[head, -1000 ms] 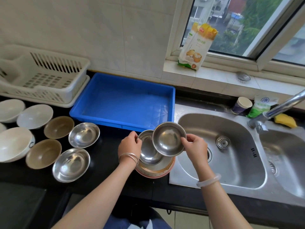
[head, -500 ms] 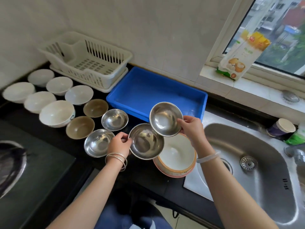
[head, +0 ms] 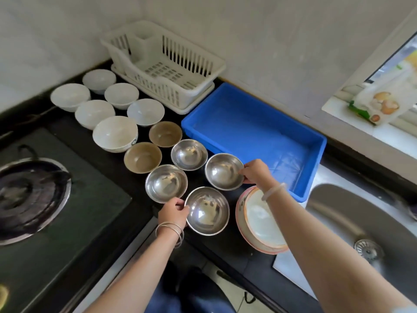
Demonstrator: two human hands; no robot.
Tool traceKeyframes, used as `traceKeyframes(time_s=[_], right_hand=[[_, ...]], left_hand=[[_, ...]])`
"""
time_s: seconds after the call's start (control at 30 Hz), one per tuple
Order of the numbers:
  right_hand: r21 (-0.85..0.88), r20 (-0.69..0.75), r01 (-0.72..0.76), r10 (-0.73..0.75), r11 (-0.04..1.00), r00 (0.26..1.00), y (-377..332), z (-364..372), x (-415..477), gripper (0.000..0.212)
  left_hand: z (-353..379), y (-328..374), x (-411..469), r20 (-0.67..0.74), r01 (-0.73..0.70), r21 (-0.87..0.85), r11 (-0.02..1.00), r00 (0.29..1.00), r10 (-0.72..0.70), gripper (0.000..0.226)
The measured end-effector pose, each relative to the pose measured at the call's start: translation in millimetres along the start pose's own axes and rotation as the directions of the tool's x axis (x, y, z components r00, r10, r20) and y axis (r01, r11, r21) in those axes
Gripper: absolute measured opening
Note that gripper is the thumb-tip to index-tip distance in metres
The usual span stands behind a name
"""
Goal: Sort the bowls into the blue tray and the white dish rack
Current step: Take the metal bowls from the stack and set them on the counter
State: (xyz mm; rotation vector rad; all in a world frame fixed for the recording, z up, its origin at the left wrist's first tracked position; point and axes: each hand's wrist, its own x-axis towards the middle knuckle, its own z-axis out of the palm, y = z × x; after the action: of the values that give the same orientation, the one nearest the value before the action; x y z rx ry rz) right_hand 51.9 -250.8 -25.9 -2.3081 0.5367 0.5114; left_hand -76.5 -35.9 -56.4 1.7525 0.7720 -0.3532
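My left hand point(head: 174, 213) grips the rim of a steel bowl point(head: 207, 211) low over the black counter. My right hand point(head: 256, 171) holds a second steel bowl point(head: 224, 171) by its right rim, just in front of the empty blue tray point(head: 252, 134). Two more steel bowls point(head: 166, 183) point(head: 189, 154) sit beside them, with two brown bowls point(head: 142, 157) point(head: 165, 133) and several white bowls point(head: 115, 133) further left. The white dish rack point(head: 164, 64) stands empty against the wall. A pink-rimmed bowl stack point(head: 259, 222) rests under my right forearm.
A gas stove burner point(head: 27, 195) fills the left side. The steel sink point(head: 365, 229) lies to the right, its drain near the edge. A food packet point(head: 376, 105) leans on the window sill at the upper right.
Both hands moved left and down with their steel bowls, from above the pink-rimmed stack to beside the other two steel bowls. The view swung left, showing the stove.
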Motion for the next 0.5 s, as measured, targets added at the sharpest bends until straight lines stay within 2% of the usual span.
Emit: traceKeyframes(time_s=[0.1,0.17,0.27,0.43,0.5], right_hand=[[-0.04,0.011,-0.01,0.01,0.999,1.0,0,7,2,0.01],[-0.045,0.011,-0.022,0.022,0.999,1.0,-1,11,4,0.014],[-0.049,-0.004,-0.026,0.026,0.998,1.0,-1,17,7,0.026],[-0.036,-0.028,-0.05,0.049,0.998,0.998,-1,25,8,0.01],[-0.034,-0.029,-0.058,0.057,0.998,0.998,-1,27,7,0.014]], left_hand=[[0,-5,3,-0.014,0.006,0.026,1.0,1.0,-0.005,0.008],[1,-7,5,-0.027,0.008,0.031,0.999,1.0,-0.007,0.005],[3,-8,7,-0.032,0.02,0.017,1.0,0.999,-0.019,0.005],[1,-11,10,-0.03,0.054,-0.01,0.999,0.998,-0.054,0.007],[0,-13,10,-0.027,0.067,-0.02,0.998,0.997,-0.067,0.01]])
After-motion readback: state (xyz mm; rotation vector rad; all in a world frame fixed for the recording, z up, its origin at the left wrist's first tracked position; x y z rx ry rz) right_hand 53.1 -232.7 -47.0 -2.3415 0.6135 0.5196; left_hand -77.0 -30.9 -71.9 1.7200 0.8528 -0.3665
